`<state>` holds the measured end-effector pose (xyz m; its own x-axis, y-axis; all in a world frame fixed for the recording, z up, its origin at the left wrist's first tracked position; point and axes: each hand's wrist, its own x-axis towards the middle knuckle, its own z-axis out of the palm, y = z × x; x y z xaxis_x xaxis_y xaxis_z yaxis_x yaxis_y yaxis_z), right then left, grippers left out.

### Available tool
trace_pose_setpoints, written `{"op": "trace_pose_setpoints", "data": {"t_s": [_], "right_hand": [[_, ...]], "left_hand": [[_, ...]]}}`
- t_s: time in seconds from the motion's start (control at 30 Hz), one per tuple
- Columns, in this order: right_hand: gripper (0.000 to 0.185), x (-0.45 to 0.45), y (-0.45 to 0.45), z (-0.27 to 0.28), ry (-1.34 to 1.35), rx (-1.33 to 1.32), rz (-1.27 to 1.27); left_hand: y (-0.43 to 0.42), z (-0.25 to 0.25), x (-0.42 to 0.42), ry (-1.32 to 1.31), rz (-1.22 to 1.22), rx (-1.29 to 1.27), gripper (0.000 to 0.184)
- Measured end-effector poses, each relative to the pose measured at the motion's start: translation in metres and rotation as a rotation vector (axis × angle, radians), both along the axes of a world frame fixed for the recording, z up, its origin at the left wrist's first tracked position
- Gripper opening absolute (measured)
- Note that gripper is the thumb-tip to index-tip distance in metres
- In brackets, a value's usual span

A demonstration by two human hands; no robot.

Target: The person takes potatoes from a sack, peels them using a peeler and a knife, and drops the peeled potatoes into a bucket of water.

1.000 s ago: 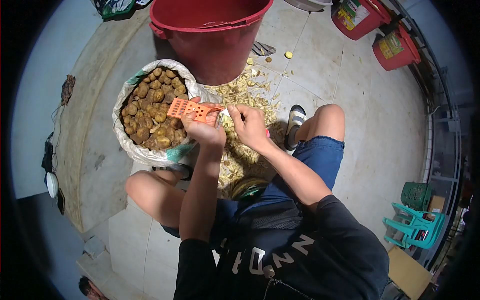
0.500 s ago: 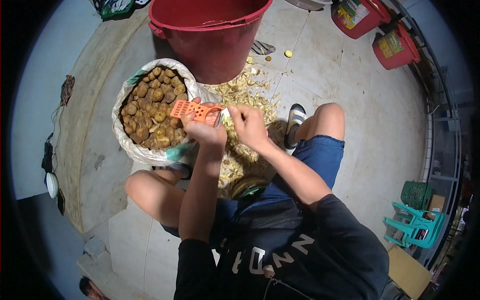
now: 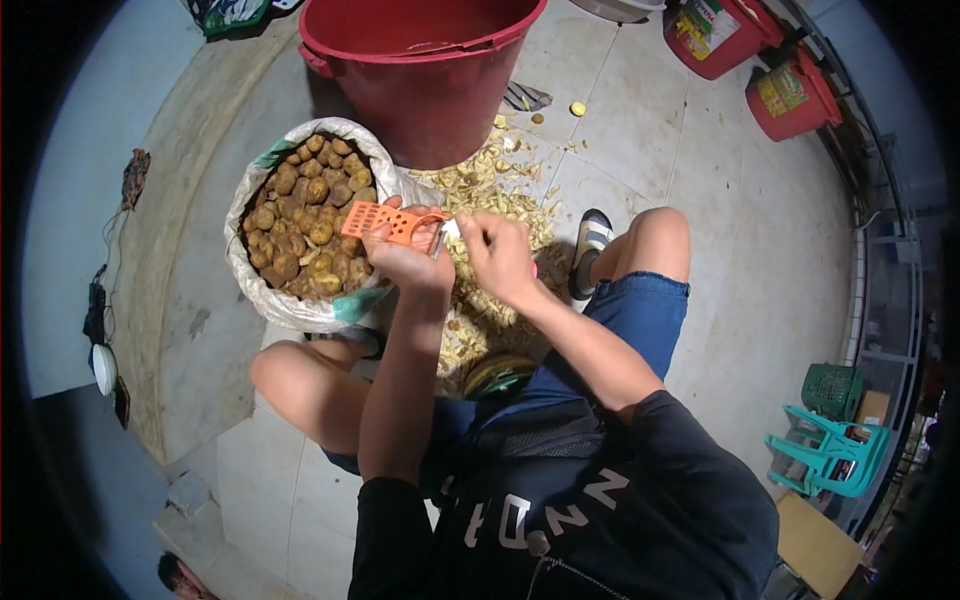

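Observation:
My left hand (image 3: pixel 408 262) is closed around an orange plastic peeler (image 3: pixel 398 224) with a flat, slotted and holed body. A metal part shows at its right end. My right hand (image 3: pixel 502 262) is closed close by, with a small white thing (image 3: pixel 451 229) between its fingertips and the peeler. A bit of pink shows at the far side of that fist; what it belongs to is hidden. Left of my hands, a white woven sack (image 3: pixel 240 262) stands rolled open, full of unwashed brown potatoes (image 3: pixel 312 212). Pale potato peels (image 3: pixel 490 325) lie heaped below my hands.
A big dark red tub (image 3: pixel 420 105) stands just beyond the sack. Smaller red buckets (image 3: pixel 715 42) are at the far right. A peeled piece (image 3: pixel 578 109) lies on the tiles. A turquoise plastic stool (image 3: pixel 830 450) and a green crate (image 3: pixel 832 390) stand at the right.
Both hands and the peeler stay almost in place. The white thing by my right fingertips looks slightly shifted; the sack and tub are as before.

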<state>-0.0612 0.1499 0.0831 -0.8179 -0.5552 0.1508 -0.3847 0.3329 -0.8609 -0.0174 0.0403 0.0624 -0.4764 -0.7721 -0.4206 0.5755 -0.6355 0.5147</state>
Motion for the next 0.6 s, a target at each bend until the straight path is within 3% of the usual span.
{"op": "trace_pose_setpoints", "data": {"t_s": [0.1,0.17,0.33,0.43,0.53,0.6], "right_hand": [[0.032,0.017,0.002,0.001,0.122,-0.132,0.118],[0.031,0.0,-0.001,-0.005,-0.035,-0.057,0.037],[0.031,0.014,0.003,-0.002,0.109,-0.112,0.128],[0.034,-0.002,0.001,0.002,-0.107,-0.093,-0.01],[0.039,-0.006,0.003,0.0,-0.124,-0.113,-0.03],[0.04,-0.006,0.004,-0.005,-0.161,-0.112,-0.03]], "left_hand": [[0.0,0.001,-0.002,0.018,-0.014,0.003,0.037],[0.001,-0.001,0.003,0.013,-0.019,-0.005,0.037],[0.001,0.005,-0.003,0.017,-0.027,-0.011,0.038],[0.0,0.006,-0.002,0.102,-0.012,-0.062,0.031],[-0.002,0.014,-0.01,0.066,0.039,-0.084,0.032],[-0.012,-0.013,-0.007,-0.046,0.005,-0.19,0.026]]}}
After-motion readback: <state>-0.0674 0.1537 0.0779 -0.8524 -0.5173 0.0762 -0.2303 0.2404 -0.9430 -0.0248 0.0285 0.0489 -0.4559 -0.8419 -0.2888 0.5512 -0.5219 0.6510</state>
